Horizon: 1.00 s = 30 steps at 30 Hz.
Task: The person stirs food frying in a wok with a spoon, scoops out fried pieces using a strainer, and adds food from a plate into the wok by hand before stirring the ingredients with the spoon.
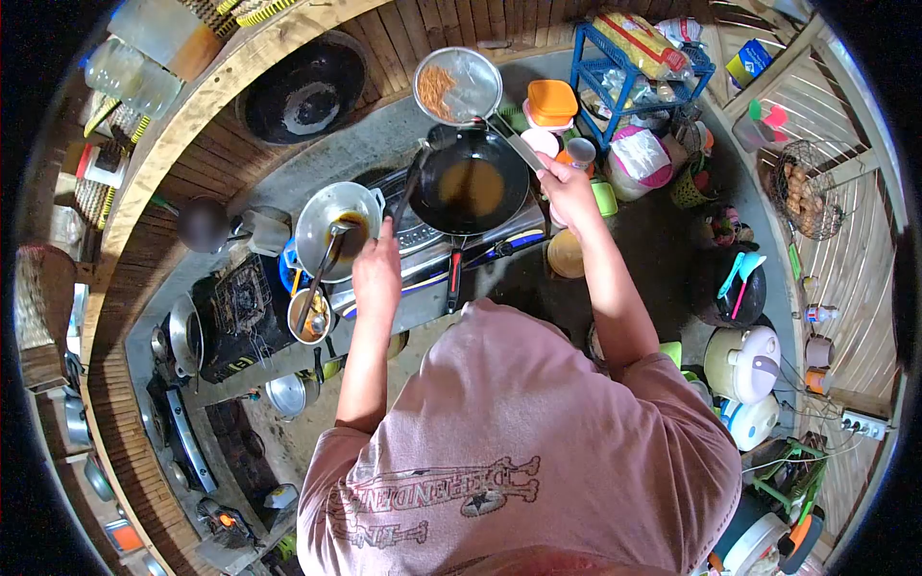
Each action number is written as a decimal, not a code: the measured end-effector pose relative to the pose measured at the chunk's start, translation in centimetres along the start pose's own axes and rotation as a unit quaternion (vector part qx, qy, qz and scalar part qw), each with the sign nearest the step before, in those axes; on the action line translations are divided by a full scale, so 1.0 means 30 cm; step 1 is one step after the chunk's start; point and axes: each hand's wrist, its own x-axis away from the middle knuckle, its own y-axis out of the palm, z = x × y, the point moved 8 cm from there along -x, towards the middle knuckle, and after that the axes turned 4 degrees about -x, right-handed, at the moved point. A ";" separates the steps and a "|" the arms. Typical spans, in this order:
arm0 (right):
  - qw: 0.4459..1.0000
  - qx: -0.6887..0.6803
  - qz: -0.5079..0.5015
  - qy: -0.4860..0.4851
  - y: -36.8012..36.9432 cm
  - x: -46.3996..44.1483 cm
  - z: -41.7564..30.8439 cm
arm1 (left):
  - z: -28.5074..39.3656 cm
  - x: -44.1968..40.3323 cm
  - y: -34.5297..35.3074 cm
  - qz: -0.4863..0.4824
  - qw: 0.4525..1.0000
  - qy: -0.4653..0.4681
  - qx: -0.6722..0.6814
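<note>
My right hand [569, 192] is closed around the long flat handle of a mesh strainer [475, 91]. Orange-brown fried shreds [437, 88] lie in the left part of its basket, above the far rim of a black frying pan [444, 182]. Brownish oil [475, 187] pools in the pan, whose black-and-red handle [454, 278] points towards me. My left hand [377, 269] grips a dark long-handled utensil [416, 173] that reaches to the pan's left rim; its head is hard to make out. Beside that hand, a metal pot [312, 226] holds dark liquid and a ladle [338, 235].
A small bowl [310, 317] with food and a spoon stands near the pot. Left is a blackened stove [240, 307]. Containers, including an orange-lidded tub [551, 101], and a blue rack [600, 72] crowd the right. A large wok [303, 86] hangs on the wall.
</note>
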 end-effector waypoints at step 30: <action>0.986 0.125 -0.071 0.081 0.242 0.079 0.331 | -0.214 0.166 0.397 -0.113 0.889 -0.198 0.397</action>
